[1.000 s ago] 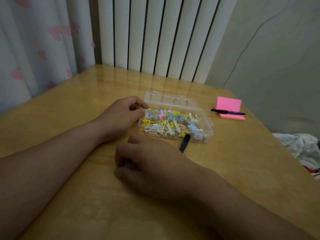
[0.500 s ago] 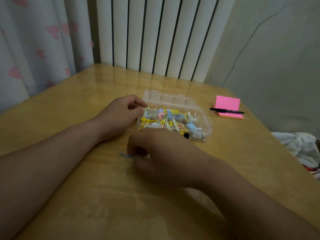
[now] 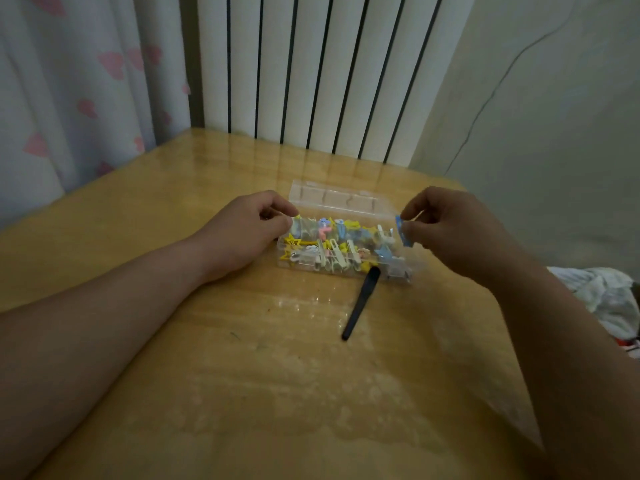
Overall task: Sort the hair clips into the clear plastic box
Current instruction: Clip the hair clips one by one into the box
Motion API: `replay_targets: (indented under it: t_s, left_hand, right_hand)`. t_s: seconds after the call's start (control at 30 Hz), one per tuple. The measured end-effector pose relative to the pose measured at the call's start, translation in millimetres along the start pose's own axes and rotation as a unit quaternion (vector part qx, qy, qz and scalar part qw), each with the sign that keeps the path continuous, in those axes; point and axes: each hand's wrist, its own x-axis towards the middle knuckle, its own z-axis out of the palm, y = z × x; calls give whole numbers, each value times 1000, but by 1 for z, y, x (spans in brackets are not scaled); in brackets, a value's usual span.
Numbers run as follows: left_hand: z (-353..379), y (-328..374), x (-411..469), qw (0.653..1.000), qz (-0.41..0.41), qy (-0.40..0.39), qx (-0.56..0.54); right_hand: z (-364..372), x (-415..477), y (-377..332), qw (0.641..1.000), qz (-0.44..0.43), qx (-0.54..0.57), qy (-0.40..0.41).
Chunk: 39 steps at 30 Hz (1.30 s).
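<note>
The left hand [image 3: 249, 230] rests on the worktop [image 3: 173, 209], thumb and fingers curled at the left end of the clear plastic box [image 3: 332, 197]. It appears to pinch the wall, though the dim view leaves that unsure, and likely steadies the box against sliding. The right hand [image 3: 450, 226] pinches a blue hair clip [image 3: 403, 231] just above the box's right end, poised to drop it among the coloured clips [image 3: 332, 244] inside. A black hair clip [image 3: 360, 303] lies unsorted on the worktop, its far end at the box's near wall.

Dim and soft overall, with pale glare on the table [image 3: 277, 161] toward its far edge (wide-angle bending at frame edges).
</note>
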Motion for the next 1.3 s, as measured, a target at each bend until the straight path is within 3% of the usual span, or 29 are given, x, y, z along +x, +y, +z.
replay_targets:
  t_s: [0.13, 0.47, 0.63, 0.83, 0.97, 1.1, 1.3]
  left_hand:
    - [1, 1, -1, 1000, 0, 1, 3]
    - [0, 0, 0, 1000, -7, 3, 5]
    - [0, -1, 0, 1000, -5, 3, 4]
    - [0, 1, 0, 1000, -6, 0, 5]
    - [-1, 2, -2, 1000, -5, 0, 4]
    - [-1, 1, -1, 1000, -7, -2, -2]
    - [0, -3, 2, 1000, -1, 3, -10]
  right_hand:
    - [15, -1, 5, 997, -23, -72, -16]
    - [21, 1, 10, 992, -42, -115, -2]
    - [14, 1, 10, 990, -32, -133, -33]
    - [6, 5, 12, 988, -26, -147, 38]
    - [5, 1, 9, 991, -22, -128, -5]
    - [-4, -11, -10, 990, -72, -82, -92]
    - [-3, -33, -46, 940, -126, -148, -279]
